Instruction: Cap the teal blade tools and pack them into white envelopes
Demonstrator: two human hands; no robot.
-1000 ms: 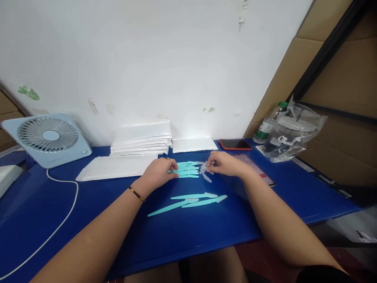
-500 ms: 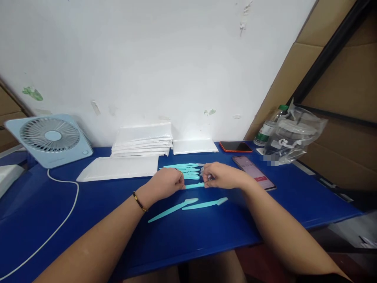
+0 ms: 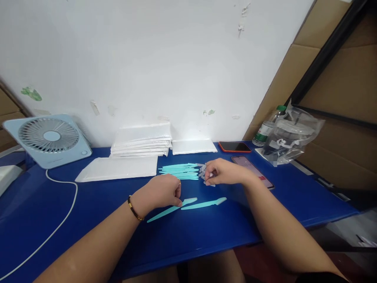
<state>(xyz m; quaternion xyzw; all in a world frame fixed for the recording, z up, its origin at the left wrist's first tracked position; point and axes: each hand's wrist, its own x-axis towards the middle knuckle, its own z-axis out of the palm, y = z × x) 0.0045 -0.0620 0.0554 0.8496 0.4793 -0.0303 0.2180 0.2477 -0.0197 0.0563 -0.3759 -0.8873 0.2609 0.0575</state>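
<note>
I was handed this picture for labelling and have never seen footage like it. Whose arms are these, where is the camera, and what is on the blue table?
There is no machine here. The camera sits on a person's head and looks forward and down, so the two bare arms reaching in from below are that person's own.

The left hand, with a bracelet at the wrist, rests on the blue table, fingertips on the nearer of two loose teal razors; the second loose razor lies beside it. The right hand pinches small clear caps at the end of a neat row of teal razors.

Further back lie a stack of white padded envelopes, a small fan with its cable, two phones and a bottle next to a clear bag.
</note>
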